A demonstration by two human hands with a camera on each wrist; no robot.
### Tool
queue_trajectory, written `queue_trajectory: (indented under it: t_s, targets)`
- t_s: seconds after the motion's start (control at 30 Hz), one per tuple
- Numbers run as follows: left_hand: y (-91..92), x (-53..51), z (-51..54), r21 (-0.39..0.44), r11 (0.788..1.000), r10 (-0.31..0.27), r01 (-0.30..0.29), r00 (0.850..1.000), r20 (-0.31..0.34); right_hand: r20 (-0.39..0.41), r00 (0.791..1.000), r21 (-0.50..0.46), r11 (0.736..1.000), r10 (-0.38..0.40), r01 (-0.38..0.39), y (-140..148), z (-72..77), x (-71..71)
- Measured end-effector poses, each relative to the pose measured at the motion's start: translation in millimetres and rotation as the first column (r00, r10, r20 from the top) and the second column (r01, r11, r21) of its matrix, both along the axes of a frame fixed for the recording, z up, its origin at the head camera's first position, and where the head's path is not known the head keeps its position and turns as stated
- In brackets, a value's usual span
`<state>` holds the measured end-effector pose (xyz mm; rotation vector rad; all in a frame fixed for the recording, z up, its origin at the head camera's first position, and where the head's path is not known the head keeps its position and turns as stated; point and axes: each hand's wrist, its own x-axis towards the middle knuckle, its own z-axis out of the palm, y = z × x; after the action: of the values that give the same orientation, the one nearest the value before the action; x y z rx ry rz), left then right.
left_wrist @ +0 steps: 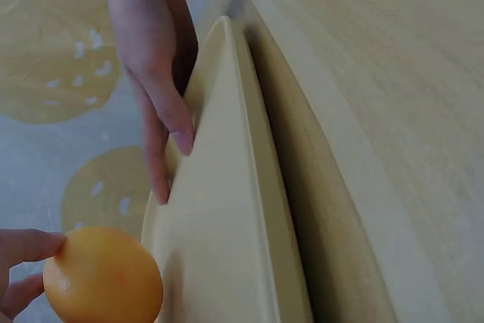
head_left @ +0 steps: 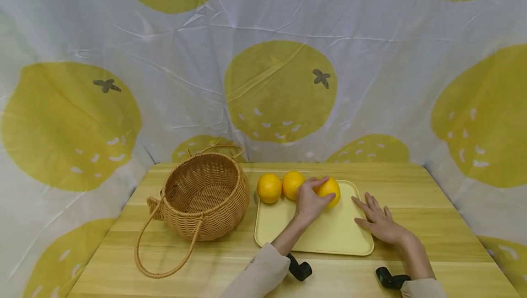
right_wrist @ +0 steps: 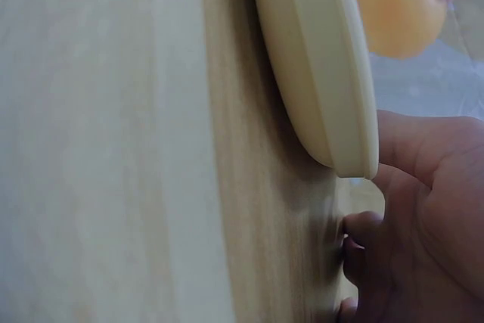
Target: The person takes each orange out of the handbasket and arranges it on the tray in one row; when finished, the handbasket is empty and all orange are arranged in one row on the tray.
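My left hand (head_left: 310,202) pinches an orange (head_left: 332,192) between thumb and fingers over the far right part of a pale yellow tray (head_left: 313,234). Two more oranges sit in a row to its left, one at the tray's far left corner (head_left: 269,188) and one beside it (head_left: 293,184). In the left wrist view, fingertips (left_wrist: 30,246) press against the held orange (left_wrist: 106,277). My right hand (head_left: 380,224) lies at the tray's right edge, fingers extended and spread, holding nothing. The right wrist view shows its thumb side close against the tray's corner (right_wrist: 344,111); contact is hard to tell.
A round wicker basket (head_left: 230,222) with two looped handles stands left of the tray, its inside visible. The wooden table (head_left: 428,224) ends at the back against a hanging cloth (head_left: 370,87) printed with yellow fruit. Black wrist devices (head_left: 299,268) sit by both sleeves.
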<state>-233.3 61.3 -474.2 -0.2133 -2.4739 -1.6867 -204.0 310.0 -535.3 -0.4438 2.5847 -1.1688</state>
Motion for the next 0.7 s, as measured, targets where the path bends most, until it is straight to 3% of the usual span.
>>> queue_trajectory:
  t_s: [0.23,0.47,0.7]
  targets:
    - [7.6,-2.4,-6.8,-0.109,0.993,0.04,-0.041,0.999,-0.016,0.018,1.0,-0.008,1.0,-0.016,0.016,-10.2,20.3,8.1]
    - [5.2,1.8,-7.9,-0.253,0.967,-0.036,0.018,0.997,-0.063,0.034,0.999,0.011,1.0,-0.028,0.027,-14.5,25.9,11.5]
    - [4.1,1.6,-8.8,-0.28,0.959,-0.08,0.051,0.992,-0.096,0.023,0.999,0.003,1.0,-0.023,0.022,-13.9,24.1,9.7]
